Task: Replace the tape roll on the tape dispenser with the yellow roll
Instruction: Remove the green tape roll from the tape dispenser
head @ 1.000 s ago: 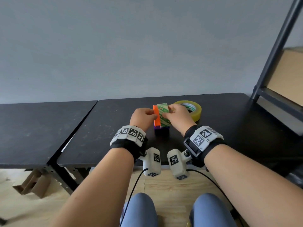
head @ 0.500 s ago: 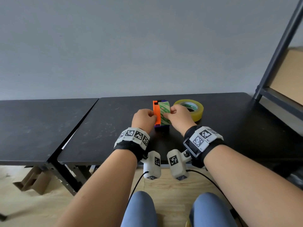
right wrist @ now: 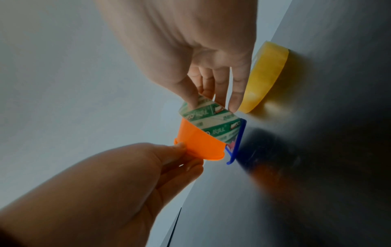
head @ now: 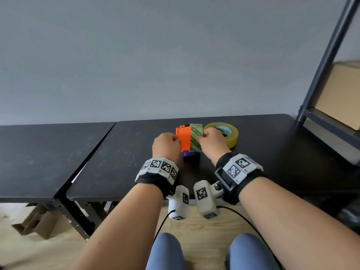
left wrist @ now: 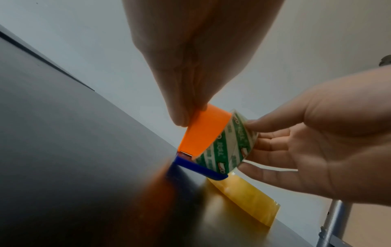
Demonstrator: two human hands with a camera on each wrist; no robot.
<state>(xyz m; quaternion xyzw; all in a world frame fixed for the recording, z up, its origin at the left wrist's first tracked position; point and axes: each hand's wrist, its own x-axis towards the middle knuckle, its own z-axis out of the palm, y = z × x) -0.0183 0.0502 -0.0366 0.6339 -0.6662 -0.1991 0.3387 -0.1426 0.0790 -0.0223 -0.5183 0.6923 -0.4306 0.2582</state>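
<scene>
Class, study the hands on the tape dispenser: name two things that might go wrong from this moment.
1. The left hand only pinches the orange dispenser at its edge; pulling the green-printed roll with the right hand may tip it.
2. The yellow roll lies right behind the right hand and might get knocked away.

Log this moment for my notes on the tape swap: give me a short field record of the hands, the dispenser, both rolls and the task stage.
left hand: pinches the orange dispenser at its left side
right hand: grips the green-printed roll
green-printed roll: against the dispenser's right side, above its blue base
yellow roll: lying flat on the black table, right of the dispenser, untouched
stage: old roll not yet clear of the dispenser
</scene>
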